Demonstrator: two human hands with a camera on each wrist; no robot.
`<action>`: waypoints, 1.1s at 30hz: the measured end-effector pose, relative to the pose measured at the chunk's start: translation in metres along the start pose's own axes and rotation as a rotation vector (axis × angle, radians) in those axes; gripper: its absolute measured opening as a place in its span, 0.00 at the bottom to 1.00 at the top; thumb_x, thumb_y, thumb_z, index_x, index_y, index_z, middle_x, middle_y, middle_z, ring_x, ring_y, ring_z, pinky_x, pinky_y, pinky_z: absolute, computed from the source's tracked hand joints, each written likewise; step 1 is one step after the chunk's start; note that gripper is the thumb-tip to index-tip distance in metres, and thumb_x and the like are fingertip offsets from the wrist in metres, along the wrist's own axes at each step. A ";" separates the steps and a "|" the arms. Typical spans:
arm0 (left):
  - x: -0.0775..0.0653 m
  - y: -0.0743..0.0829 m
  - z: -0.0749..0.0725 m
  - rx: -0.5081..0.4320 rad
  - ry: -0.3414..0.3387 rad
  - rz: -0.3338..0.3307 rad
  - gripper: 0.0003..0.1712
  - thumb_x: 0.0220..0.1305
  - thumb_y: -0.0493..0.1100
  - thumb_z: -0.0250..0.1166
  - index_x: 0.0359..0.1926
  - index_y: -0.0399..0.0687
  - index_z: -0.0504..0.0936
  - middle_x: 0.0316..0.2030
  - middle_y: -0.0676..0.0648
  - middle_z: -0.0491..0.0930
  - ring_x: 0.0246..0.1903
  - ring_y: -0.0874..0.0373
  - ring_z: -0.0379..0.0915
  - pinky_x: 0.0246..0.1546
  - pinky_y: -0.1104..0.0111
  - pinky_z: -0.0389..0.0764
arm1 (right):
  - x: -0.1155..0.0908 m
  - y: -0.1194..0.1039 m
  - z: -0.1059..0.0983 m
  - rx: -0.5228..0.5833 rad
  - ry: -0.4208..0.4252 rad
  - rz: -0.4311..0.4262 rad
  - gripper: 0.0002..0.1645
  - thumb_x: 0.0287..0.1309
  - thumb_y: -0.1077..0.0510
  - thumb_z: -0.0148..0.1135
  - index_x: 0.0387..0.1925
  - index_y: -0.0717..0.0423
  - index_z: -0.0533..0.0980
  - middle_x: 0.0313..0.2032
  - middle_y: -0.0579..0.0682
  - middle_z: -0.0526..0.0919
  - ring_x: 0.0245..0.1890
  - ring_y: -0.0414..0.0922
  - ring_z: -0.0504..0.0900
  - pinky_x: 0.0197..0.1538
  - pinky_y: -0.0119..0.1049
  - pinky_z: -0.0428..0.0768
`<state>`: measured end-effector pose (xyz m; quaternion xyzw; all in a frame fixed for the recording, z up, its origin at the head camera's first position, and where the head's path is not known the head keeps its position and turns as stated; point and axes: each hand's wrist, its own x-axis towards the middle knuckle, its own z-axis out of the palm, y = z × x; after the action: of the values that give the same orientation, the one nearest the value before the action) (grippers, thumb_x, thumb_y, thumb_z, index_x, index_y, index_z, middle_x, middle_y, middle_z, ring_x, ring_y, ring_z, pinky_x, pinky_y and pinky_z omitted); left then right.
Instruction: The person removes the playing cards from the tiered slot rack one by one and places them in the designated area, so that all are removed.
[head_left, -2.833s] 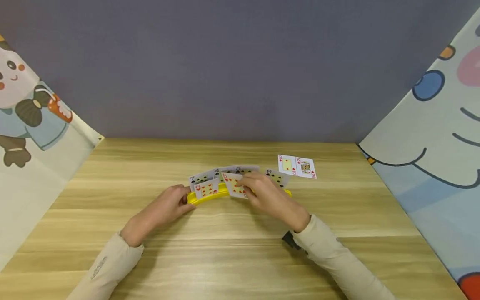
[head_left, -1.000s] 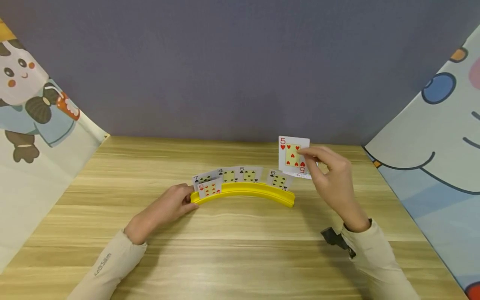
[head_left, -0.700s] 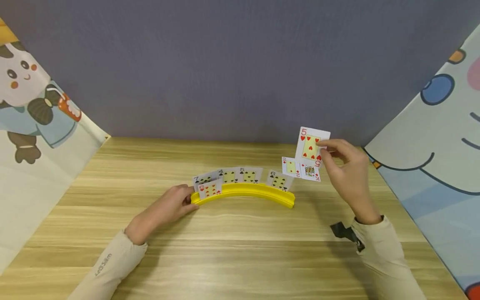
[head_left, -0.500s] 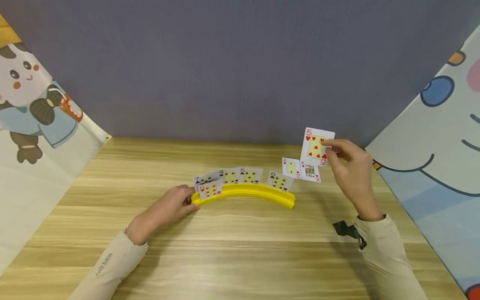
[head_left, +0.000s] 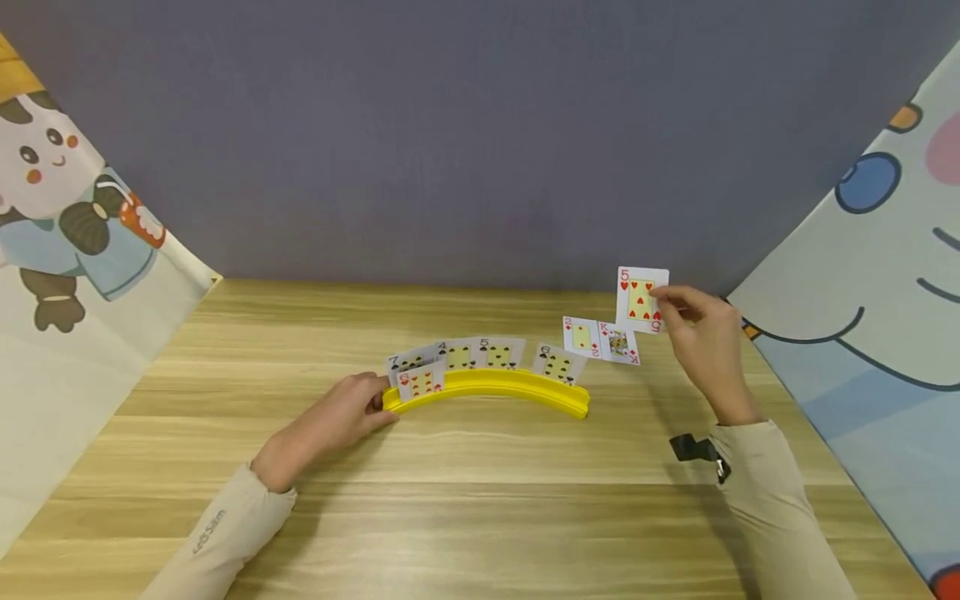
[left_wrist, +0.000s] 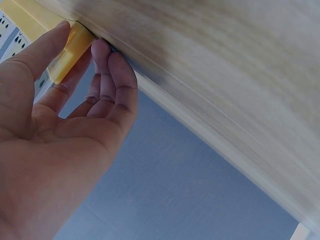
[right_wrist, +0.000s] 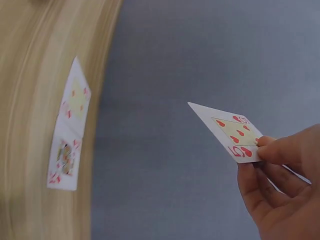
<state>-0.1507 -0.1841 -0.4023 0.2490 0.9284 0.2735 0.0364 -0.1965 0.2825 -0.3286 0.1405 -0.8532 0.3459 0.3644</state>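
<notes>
My left hand [head_left: 330, 425] grips the left end of a curved yellow playing card holder [head_left: 517, 383], its thumb on the near side. The left wrist view shows the thumb and a finger around that end of the holder [left_wrist: 70, 52]. Standing in it are the seven [head_left: 405, 362], four [head_left: 456, 355], five [head_left: 501, 353] and six of spades [head_left: 557, 364]. A six of hearts [head_left: 422, 383] stands before the seven and partly covers it. Raised at the back right, my right hand [head_left: 705, 346] pinches the five of hearts [head_left: 633, 300] by its right edge.
The two of diamonds [head_left: 582, 337] and king of diamonds [head_left: 618, 342] lie face up side by side on the wooden table [head_left: 480, 492], behind the holder's right end. A grey panel [head_left: 465, 150] rises at the back. Printed cartoon panels border both sides.
The five of hearts has left the front of the holder in my right hand, moving right and back past the two diamonds, then dipping slightly. My left hand has stayed at the holder's end.
</notes>
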 end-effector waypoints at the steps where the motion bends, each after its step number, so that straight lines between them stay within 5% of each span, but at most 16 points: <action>1: 0.000 0.000 0.000 -0.001 0.000 -0.001 0.16 0.61 0.39 0.72 0.48 0.37 0.82 0.29 0.51 0.75 0.27 0.61 0.67 0.25 0.71 0.72 | 0.000 0.003 0.000 -0.004 -0.004 0.015 0.08 0.62 0.69 0.62 0.39 0.64 0.85 0.37 0.59 0.88 0.31 0.21 0.75 0.37 0.15 0.71; 9: -0.002 -0.001 0.002 0.005 0.006 -0.008 0.14 0.61 0.40 0.72 0.46 0.39 0.82 0.29 0.52 0.74 0.27 0.61 0.66 0.24 0.71 0.72 | -0.004 0.025 0.001 -0.035 -0.058 0.153 0.12 0.58 0.69 0.65 0.44 0.64 0.84 0.36 0.63 0.86 0.31 0.24 0.75 0.36 0.15 0.71; 18: -0.001 -0.001 0.002 0.004 0.015 0.002 0.14 0.60 0.40 0.73 0.45 0.38 0.82 0.28 0.53 0.74 0.26 0.62 0.66 0.24 0.72 0.71 | -0.008 0.050 0.000 -0.081 -0.139 0.177 0.15 0.59 0.72 0.62 0.48 0.68 0.82 0.45 0.67 0.82 0.40 0.59 0.82 0.36 0.11 0.67; 20: 0.000 -0.001 0.002 0.005 0.014 0.005 0.15 0.60 0.40 0.73 0.45 0.38 0.82 0.28 0.53 0.74 0.26 0.62 0.66 0.24 0.72 0.72 | -0.010 0.056 -0.001 -0.088 -0.150 0.168 0.15 0.59 0.72 0.63 0.48 0.68 0.82 0.45 0.67 0.83 0.39 0.57 0.83 0.37 0.11 0.67; 27: 0.000 -0.002 0.002 0.010 0.008 -0.001 0.15 0.61 0.40 0.72 0.46 0.37 0.81 0.28 0.52 0.74 0.26 0.61 0.66 0.24 0.72 0.71 | -0.013 0.072 -0.001 -0.090 -0.189 0.165 0.12 0.60 0.69 0.65 0.46 0.66 0.83 0.35 0.65 0.86 0.28 0.24 0.75 0.30 0.15 0.71; 33: 0.000 -0.001 0.002 0.007 0.008 0.003 0.16 0.60 0.39 0.72 0.47 0.37 0.81 0.27 0.52 0.73 0.26 0.61 0.66 0.24 0.72 0.71 | -0.017 0.084 -0.002 -0.088 -0.226 0.155 0.10 0.56 0.72 0.66 0.41 0.69 0.84 0.34 0.67 0.85 0.27 0.27 0.75 0.29 0.16 0.70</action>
<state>-0.1511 -0.1843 -0.4043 0.2493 0.9292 0.2710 0.0315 -0.2251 0.3445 -0.3810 0.0959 -0.9113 0.3173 0.2440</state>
